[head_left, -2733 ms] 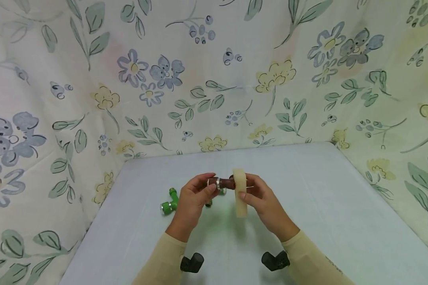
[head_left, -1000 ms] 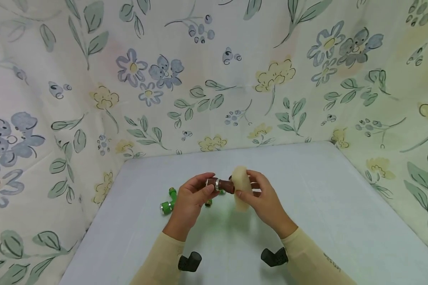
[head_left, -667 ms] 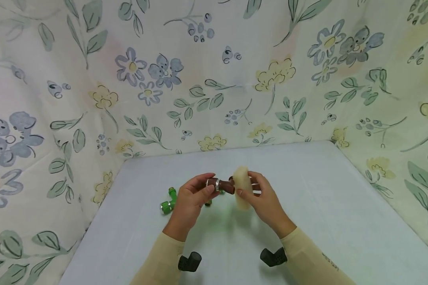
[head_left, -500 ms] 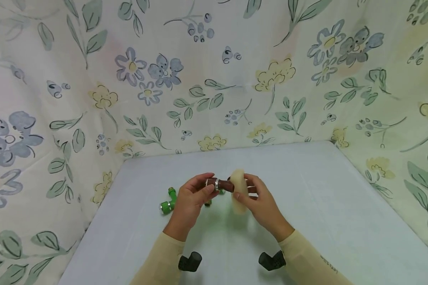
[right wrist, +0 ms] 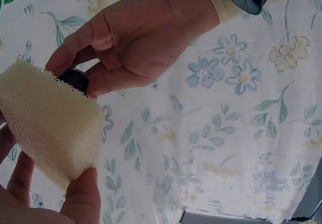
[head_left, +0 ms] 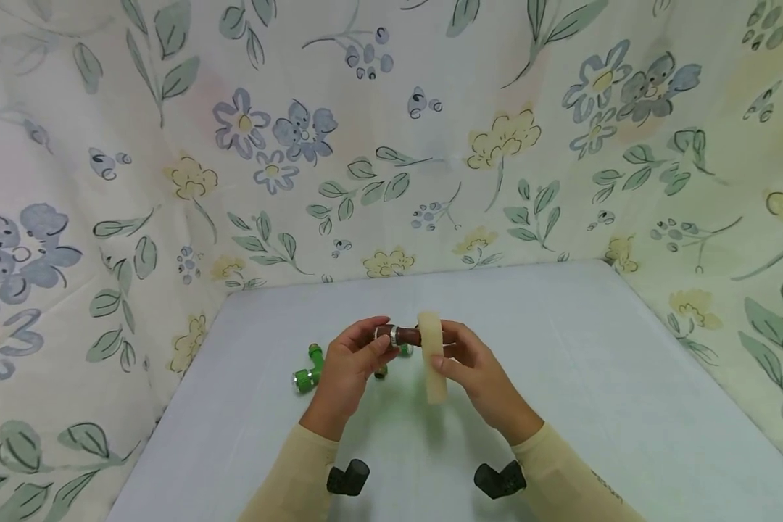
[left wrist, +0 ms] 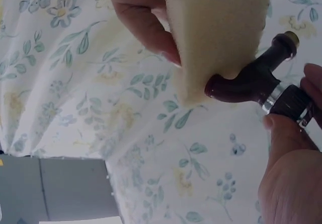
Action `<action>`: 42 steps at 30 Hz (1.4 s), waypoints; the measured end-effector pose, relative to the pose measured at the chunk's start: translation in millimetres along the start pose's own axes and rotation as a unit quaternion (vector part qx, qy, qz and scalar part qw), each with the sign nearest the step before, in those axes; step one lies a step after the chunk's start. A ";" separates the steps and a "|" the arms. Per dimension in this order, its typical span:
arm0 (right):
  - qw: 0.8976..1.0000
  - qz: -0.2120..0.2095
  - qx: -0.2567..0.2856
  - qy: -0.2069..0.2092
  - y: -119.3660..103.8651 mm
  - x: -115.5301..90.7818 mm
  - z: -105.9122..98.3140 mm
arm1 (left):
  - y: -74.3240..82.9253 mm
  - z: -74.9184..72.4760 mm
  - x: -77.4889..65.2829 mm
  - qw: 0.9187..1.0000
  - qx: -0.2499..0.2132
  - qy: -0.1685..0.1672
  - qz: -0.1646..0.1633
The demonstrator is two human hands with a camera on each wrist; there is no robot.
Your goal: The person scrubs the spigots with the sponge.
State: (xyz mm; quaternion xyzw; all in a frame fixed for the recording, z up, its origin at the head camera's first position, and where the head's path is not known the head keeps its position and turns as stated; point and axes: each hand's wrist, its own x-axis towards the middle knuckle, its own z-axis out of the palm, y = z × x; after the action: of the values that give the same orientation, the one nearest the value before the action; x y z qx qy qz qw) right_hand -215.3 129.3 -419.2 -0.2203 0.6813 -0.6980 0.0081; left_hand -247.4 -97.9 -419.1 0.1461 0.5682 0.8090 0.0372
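Over a white table [head_left: 594, 391], a person's two hands work close together: the left hand [head_left: 354, 373] pinches one brown tap [head_left: 408, 336] near its silver band, and the right hand [head_left: 475, 368] grips one cream sponge [head_left: 433, 370] against the tap's spout. Rubbing well likely means keeping the tap steady while pressing the sponge gently around the curve. One green tap [head_left: 304, 381] lies beyond, with what may be a second, mostly hidden.
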 end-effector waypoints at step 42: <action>0.978 0.015 -0.174 0.116 9.2 1.4 -5.4 | -1.5 6.1 -5.4 1.000 -0.003 -0.016 0.002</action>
State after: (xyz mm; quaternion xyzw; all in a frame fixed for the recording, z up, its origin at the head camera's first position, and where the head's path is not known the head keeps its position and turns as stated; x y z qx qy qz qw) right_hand -220.9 133.3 -427.4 -0.1256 0.7921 -0.5892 -0.0985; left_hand -240.7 -93.0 -419.7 0.1600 0.5651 0.8082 0.0445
